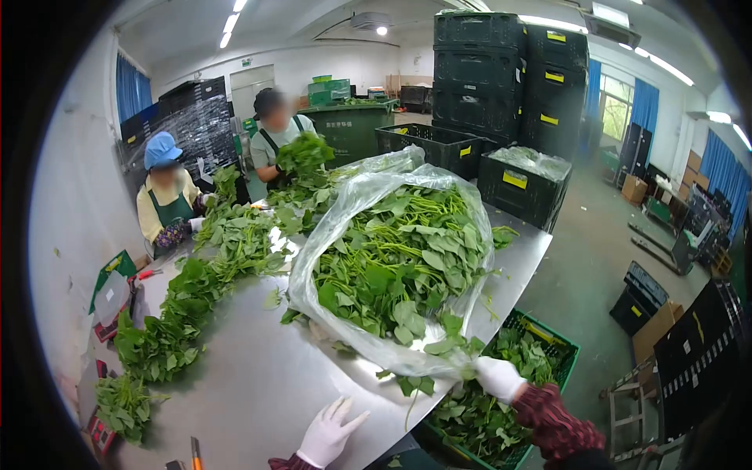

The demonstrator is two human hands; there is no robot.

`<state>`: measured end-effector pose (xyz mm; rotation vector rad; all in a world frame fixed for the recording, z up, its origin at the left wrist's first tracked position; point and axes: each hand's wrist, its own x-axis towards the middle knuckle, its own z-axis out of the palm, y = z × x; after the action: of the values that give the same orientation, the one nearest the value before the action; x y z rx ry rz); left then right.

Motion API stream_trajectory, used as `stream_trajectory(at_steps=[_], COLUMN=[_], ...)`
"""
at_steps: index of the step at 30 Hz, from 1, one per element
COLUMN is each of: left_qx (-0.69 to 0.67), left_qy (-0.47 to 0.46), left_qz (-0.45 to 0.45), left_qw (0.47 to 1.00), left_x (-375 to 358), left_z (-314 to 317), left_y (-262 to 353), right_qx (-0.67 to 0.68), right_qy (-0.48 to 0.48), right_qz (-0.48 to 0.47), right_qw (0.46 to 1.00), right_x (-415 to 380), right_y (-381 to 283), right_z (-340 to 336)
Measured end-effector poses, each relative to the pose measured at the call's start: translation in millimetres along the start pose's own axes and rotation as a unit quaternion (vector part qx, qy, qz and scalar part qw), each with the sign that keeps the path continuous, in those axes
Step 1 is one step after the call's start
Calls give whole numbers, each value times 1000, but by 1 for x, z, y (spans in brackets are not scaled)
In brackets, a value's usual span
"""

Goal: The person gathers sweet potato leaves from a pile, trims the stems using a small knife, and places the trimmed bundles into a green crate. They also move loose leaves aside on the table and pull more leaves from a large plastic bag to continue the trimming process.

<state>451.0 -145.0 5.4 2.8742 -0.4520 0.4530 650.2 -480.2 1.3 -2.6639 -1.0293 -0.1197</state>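
Observation:
A large clear plastic bag point(301, 274) lies open on the metal table point(258, 345), full of leafy green stems point(407, 258). My right hand point(500, 379), in a white glove, is closed at the bag's near right edge, where the film gathers at the fingertips. Directly below that hand is a green crate point(570, 356) holding more leafy greens. My left hand point(333, 433), also gloved in white, is over the near part of the table with its fingers spread and holds nothing. A few loose leaves point(415, 384) hang by the table edge near the bag.
Bunches of greens point(168, 345) line the table's left side, beside red scales point(100, 431). An orange-handled knife point(196, 454) lies at the near edge. Two co-workers point(168, 196) handle greens at the far left. Black crates point(478, 86) are stacked behind the table.

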Motion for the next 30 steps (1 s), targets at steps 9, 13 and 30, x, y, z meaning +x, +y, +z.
stream_trajectory(at_steps=[9, 13, 30], left_qx=[39, -14, -18], left_qy=[45, -51, 81], left_qz=[85, 86, -95], left_qw=[995, 995, 992], left_x=[123, 118, 21], left_z=[32, 69, -78], left_y=[-63, -90, -12], right_qx=[-83, -131, -156], right_qy=[21, -7, -222], right_qz=[59, 13, 64], right_qw=[995, 991, 960], right_x=[107, 236, 340], right_y=[-1, -54, 9], right_z=[-84, -106, -81])
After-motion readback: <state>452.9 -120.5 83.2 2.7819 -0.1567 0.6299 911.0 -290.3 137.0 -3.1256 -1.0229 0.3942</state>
